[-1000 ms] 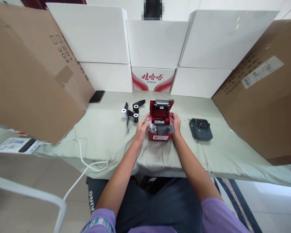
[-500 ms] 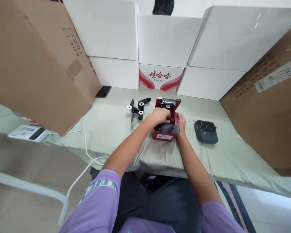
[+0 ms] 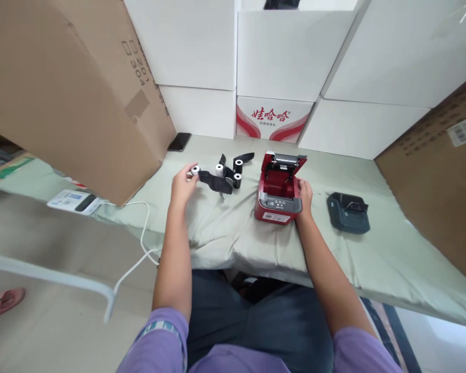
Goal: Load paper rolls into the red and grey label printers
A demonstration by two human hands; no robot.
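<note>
My left hand (image 3: 181, 187) pinches a small paper roll (image 3: 195, 170) just above the cloth, left of the other rolls. A loose black strip (image 3: 216, 181) trails rightward from that roll. Close by stand several more small rolls (image 3: 237, 180), white and black, with black tails spread around them. The red receipt printer (image 3: 279, 202) has its lid (image 3: 285, 161) raised and its paper bay bare. Against the printer's right side, my right hand (image 3: 305, 197) is curled, partly hidden by the casing.
A dark grey portable printer (image 3: 348, 213) sits to the right. Near the left carton (image 3: 101, 103) lies a black phone (image 3: 179, 142). White boxes (image 3: 274, 119) wall the back, another carton (image 3: 446, 171) the right. A white cable (image 3: 144, 228) hangs over the table edge.
My left hand reached into the printer, then moved left with a roll and its black strip. The printer's bay is now bare. My right hand stayed at the printer's side.
</note>
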